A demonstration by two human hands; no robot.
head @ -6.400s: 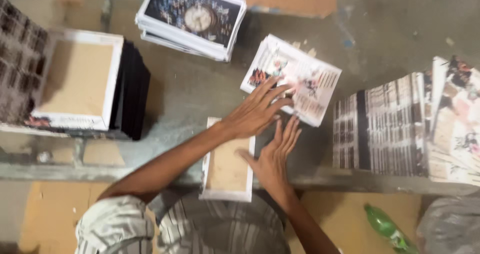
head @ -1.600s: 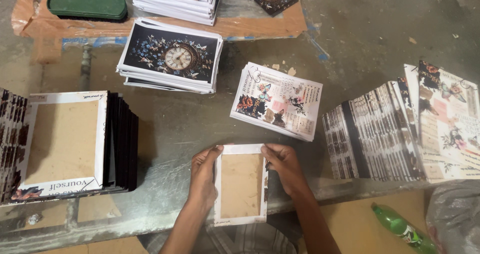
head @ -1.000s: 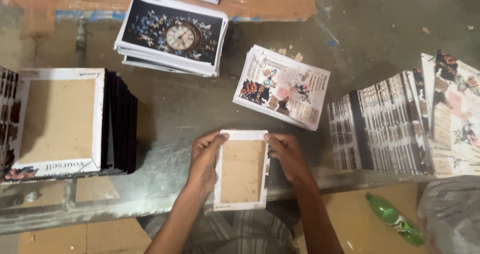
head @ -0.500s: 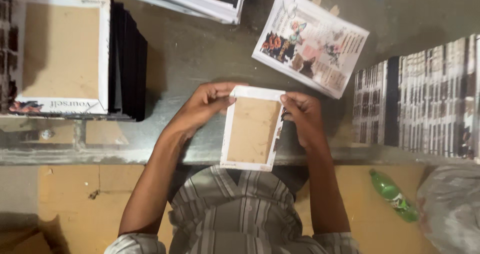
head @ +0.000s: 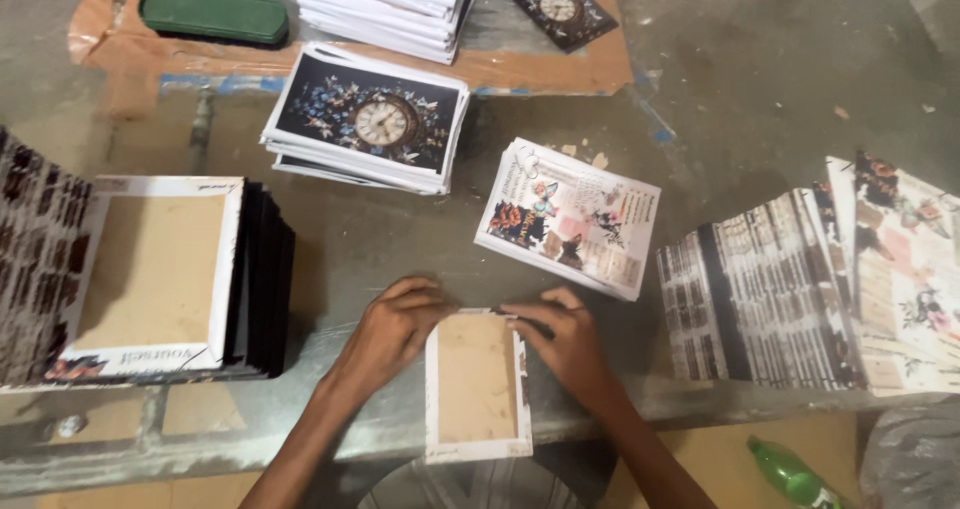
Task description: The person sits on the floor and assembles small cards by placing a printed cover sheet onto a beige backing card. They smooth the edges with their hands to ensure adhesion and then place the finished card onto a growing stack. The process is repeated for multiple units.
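A small board with a white folded border lies face down at the near edge of the table, its near end hanging just over that edge. The left hand rests on the board's far left corner, fingers curled and pressing down on the border. The right hand sits at the far right corner, fingers bent and pinching the top border flat.

No container shows; things lie in stacks. On the left, a larger face-down board tops a black pile. Beyond the hands, a clock stack lies beside a floral stack, which sits near the right hand. A fanned pile of striped sheets and floral sheets fills the right edge. Farther back, a white stack, a single clock card and a green case rest on cardboard.

Bare table lies open between the hands and the clock stack. A green bottle lies on the floor below.
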